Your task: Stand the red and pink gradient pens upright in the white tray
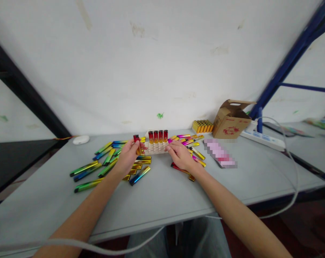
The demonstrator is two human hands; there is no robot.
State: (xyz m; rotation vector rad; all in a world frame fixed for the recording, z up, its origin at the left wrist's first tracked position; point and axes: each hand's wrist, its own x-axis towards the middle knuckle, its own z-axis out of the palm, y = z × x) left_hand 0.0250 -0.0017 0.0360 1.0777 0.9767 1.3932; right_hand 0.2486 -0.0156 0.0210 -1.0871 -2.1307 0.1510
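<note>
Pinching a lighter [137, 142] in the left hand [128, 156], grip closed round its lower body between thumb and fingers, holding it upright just beside the left end of the tray [155, 148]. Resting the right hand [180, 154] against the tray's right end, grip loose and open, clasping nothing (only touching the rim).

Judging the lighter light and stiff, a slim bar with a glossy red-to-orange shell, so probably slippery under dry fingers. Taking it low on the body, as here, looks sound: leaving the dark cap end clear and giving the fingertips two flat sides to press on. Squeezing hard seems needless (little weight to carry), though a tilt would be easy with so narrow a base.

Seeing a row [158, 136] of four matching ones standing in the tray's far sockets, near sockets bare. Noting loose lighters [98, 165] lying flat over the counter [162, 195] on both sides of the hands, green, blue, gold and pink, several touching or overlapping. Further right, a yellow pack [202, 126] beside an opened box [228, 121].
</note>
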